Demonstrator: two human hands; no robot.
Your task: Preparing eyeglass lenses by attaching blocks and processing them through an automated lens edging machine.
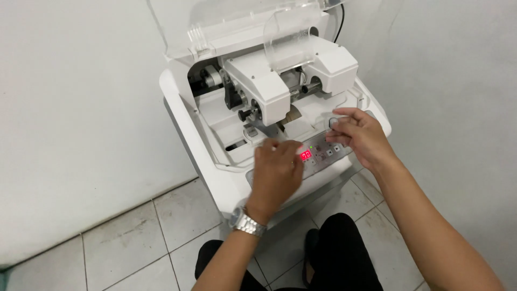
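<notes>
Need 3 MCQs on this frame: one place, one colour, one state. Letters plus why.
1. Where does the right hand rest?
A. on the grey button panel of the white machine
B. on the tiled floor
C. on the wall

2. What colour are the lit digits of the small display?
A. blue
B. red
C. white

3. How does the clear plastic cover stand?
A. shut
B. taken off
C. raised open

Key: 1 A, its fingers lie over the panel's right end; 2 B, the digits glow red beside the left hand; 3 C, it is tipped up above the exposed mechanism.
</notes>
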